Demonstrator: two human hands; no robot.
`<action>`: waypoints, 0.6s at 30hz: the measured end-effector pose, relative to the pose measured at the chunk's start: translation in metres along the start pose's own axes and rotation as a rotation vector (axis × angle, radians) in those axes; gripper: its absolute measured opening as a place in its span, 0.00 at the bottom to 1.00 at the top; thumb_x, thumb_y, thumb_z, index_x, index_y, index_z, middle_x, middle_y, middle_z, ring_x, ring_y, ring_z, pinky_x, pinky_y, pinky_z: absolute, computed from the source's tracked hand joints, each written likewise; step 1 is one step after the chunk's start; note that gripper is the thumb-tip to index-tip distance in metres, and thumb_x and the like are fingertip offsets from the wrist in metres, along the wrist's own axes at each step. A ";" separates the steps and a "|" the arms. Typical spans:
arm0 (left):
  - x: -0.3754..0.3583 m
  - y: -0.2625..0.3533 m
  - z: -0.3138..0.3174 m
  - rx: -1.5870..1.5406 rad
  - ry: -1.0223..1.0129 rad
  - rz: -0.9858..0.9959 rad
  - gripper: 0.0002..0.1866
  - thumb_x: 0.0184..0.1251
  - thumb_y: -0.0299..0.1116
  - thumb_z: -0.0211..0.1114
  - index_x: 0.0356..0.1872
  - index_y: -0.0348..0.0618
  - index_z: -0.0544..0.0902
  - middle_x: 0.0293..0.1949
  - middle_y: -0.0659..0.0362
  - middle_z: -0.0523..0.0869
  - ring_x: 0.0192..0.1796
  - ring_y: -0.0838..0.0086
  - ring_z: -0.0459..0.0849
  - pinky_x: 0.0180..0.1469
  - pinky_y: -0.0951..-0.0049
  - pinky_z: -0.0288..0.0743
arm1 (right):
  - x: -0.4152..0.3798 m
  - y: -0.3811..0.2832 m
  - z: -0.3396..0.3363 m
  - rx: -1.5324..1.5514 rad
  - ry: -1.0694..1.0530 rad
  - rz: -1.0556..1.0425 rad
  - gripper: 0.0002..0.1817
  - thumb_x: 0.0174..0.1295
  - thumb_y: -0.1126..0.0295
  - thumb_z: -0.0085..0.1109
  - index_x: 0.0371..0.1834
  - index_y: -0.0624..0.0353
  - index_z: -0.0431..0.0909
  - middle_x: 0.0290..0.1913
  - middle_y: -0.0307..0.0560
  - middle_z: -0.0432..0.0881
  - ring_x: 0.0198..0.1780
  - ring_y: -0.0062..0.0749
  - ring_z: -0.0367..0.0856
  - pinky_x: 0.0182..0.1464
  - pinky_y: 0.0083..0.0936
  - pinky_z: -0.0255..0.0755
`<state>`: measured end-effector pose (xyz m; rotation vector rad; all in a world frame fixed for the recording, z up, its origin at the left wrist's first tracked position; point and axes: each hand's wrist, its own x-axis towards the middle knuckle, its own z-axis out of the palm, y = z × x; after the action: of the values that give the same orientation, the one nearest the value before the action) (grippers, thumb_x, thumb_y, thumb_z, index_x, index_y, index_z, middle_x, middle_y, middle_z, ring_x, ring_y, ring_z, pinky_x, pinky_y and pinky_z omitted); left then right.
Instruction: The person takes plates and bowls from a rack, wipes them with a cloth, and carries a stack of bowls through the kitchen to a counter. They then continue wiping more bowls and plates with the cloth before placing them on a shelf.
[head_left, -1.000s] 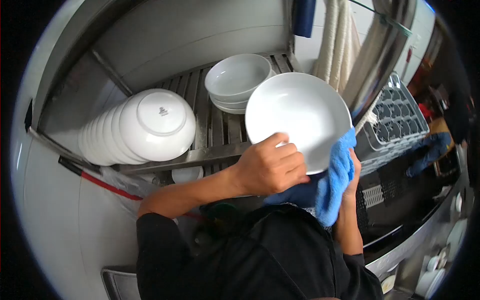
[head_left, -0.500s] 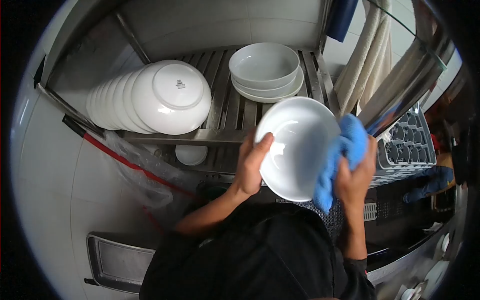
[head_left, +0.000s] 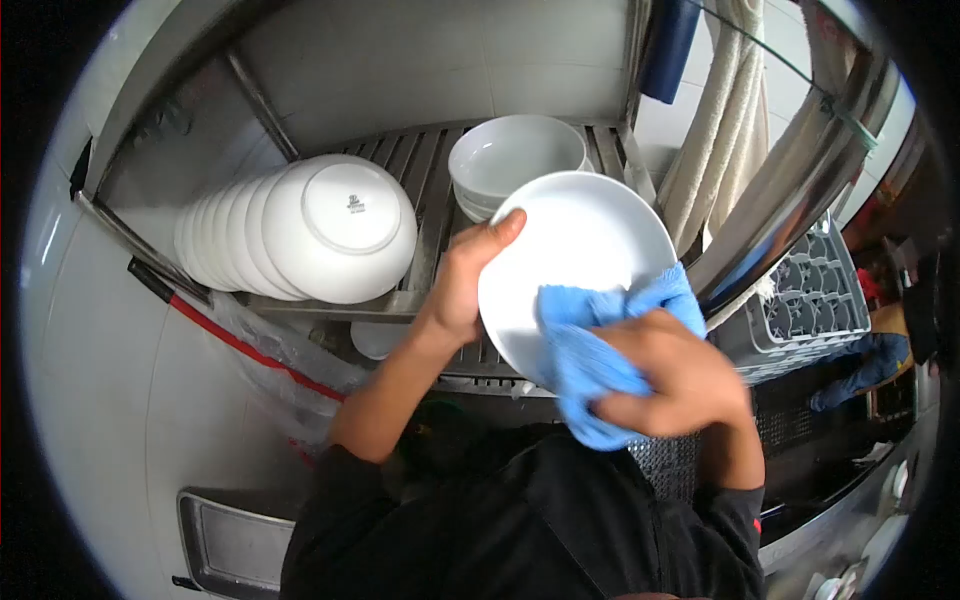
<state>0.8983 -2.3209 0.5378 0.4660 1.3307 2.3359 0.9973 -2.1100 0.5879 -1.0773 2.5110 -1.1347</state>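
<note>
A white bowl [head_left: 590, 225] is held up at the centre, its inside facing the camera. My left hand [head_left: 468, 272] grips its left rim, thumb over the edge and the other fingers behind it. My right hand [head_left: 670, 375] is closed on a blue cloth [head_left: 600, 375], which is pressed against the lower inside of the bowl. Behind the held bowl, a stack of white bowls [head_left: 515, 155] stands upright on the slatted metal shelf [head_left: 432, 185]. To the left, a row of nested white bowls [head_left: 340, 230] leans on its side, bases facing outward.
Grey glass racks [head_left: 810, 300] stand at the right, beside a metal post [head_left: 790, 220] and hanging pale towels [head_left: 705, 130]. A red pole [head_left: 250, 343] slants across the left wall. A metal tray [head_left: 235, 540] is at the lower left. Another person's leg [head_left: 865, 370] shows far right.
My right hand and the cloth have moved left and down, from the bowl's right rim into its inside. The bowl has shifted up and left, and my left hand has moved up with it.
</note>
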 end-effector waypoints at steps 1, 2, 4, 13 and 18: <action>0.012 0.010 0.001 0.008 -0.023 0.002 0.26 0.73 0.47 0.55 0.57 0.31 0.76 0.47 0.50 0.84 0.47 0.68 0.84 0.50 0.70 0.78 | -0.019 -0.005 -0.015 0.085 0.050 -0.051 0.20 0.46 0.63 0.65 0.37 0.68 0.79 0.28 0.59 0.80 0.30 0.55 0.81 0.36 0.40 0.74; 0.024 0.022 0.002 0.019 -0.045 0.003 0.27 0.72 0.48 0.55 0.57 0.31 0.75 0.47 0.49 0.84 0.48 0.66 0.84 0.51 0.69 0.78 | -0.040 -0.005 -0.022 0.172 0.101 -0.105 0.24 0.43 0.60 0.67 0.36 0.70 0.79 0.25 0.57 0.79 0.27 0.51 0.80 0.34 0.36 0.74; 0.048 0.038 0.006 0.100 0.097 0.039 0.29 0.66 0.49 0.58 0.57 0.32 0.76 0.49 0.48 0.83 0.52 0.63 0.83 0.55 0.65 0.76 | -0.074 0.010 -0.015 0.367 0.338 -0.039 0.29 0.43 0.52 0.68 0.36 0.73 0.79 0.26 0.54 0.81 0.28 0.42 0.82 0.36 0.31 0.75; 0.111 -0.011 0.023 0.114 0.119 0.189 0.26 0.66 0.44 0.58 0.53 0.29 0.76 0.49 0.47 0.82 0.53 0.65 0.79 0.55 0.66 0.71 | -0.007 0.169 0.066 0.195 0.986 0.175 0.21 0.71 0.67 0.52 0.65 0.63 0.68 0.52 0.49 0.78 0.51 0.35 0.76 0.59 0.28 0.73; 0.123 -0.010 0.008 0.486 0.110 0.241 0.44 0.64 0.62 0.61 0.64 0.27 0.69 0.57 0.42 0.78 0.59 0.58 0.77 0.64 0.63 0.66 | 0.026 0.170 0.033 -0.046 0.798 0.288 0.14 0.69 0.70 0.54 0.55 0.62 0.75 0.49 0.46 0.80 0.46 0.34 0.79 0.53 0.26 0.74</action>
<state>0.7980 -2.2491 0.5436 0.6810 2.0067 2.2329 0.9006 -2.0711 0.4466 -0.2401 3.1239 -1.6507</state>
